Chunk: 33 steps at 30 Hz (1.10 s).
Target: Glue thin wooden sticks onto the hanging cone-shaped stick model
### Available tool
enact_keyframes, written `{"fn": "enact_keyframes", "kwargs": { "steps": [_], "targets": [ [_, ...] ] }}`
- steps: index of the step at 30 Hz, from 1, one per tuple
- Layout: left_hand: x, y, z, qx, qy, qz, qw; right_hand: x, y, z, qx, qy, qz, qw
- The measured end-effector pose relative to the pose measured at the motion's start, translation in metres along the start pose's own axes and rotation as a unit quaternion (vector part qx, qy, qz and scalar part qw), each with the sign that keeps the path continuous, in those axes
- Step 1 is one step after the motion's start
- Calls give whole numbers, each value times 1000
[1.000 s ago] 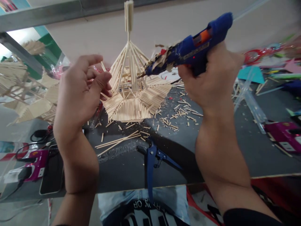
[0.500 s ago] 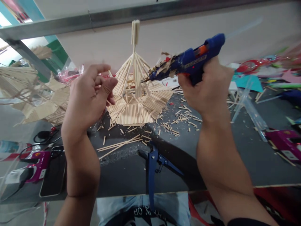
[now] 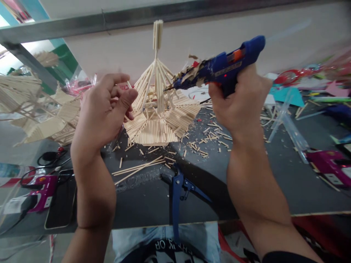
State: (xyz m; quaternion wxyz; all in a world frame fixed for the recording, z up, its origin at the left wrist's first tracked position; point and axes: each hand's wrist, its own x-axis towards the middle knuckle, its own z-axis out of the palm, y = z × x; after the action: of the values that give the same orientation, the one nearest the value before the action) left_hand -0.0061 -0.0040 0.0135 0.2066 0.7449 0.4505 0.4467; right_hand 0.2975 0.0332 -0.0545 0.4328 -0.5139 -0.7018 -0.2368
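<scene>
A pale wooden stick model [image 3: 156, 132] stands on the table, with a fanned base, a cone of sticks and a bundle at its peak. My right hand [image 3: 241, 98] grips a blue hot glue gun [image 3: 227, 69] by its handle, a red light lit on its side. The gun's nozzle, crusted with burnt scraps, points left at the upright sticks of the cone; whether it touches them I cannot tell. Left of the cone, my left hand [image 3: 105, 107] pinches a short wooden stick [image 3: 129, 84] between thumb and forefinger.
Blue cutting pliers [image 3: 177, 193] lie near the front edge, beside a clear ruler [image 3: 138, 180] and long sticks. Cut stick bits [image 3: 211, 138] litter the table. A phone [image 3: 60, 201] and purple power strip [image 3: 44, 191] lie left, another stick model [image 3: 52, 120] behind. Glue sticks [image 3: 294, 133] lie right.
The glue gun's nozzle has risen slightly against the model's upright sticks. My left hand keeps its pinch on the short stick, almost still. The whole view has shifted a little.
</scene>
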Motion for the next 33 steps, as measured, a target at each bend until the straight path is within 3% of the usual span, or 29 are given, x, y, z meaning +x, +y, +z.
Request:
{"fn": "enact_keyframes", "kwargs": {
  "steps": [9, 12, 19, 28, 33],
  "targets": [
    [-1, 1, 4, -23, 1, -38, 999, 0, 2, 3, -17, 32, -36, 999],
    [-2, -2, 3, -15, 8, -52, 999, 0, 3, 3, -21, 20, -32, 999],
    [-2, -1, -3, -6, 36, -1, 999, 1, 0, -3, -40, -8, 1, 999],
    [-5, 6, -6, 33, 8, -1, 999, 1, 1, -6, -19, -60, 22, 998],
    [-3, 6, -6, 47, -2, -16, 999, 3, -1, -6, 0, -53, 19, 998]
  ]
}}
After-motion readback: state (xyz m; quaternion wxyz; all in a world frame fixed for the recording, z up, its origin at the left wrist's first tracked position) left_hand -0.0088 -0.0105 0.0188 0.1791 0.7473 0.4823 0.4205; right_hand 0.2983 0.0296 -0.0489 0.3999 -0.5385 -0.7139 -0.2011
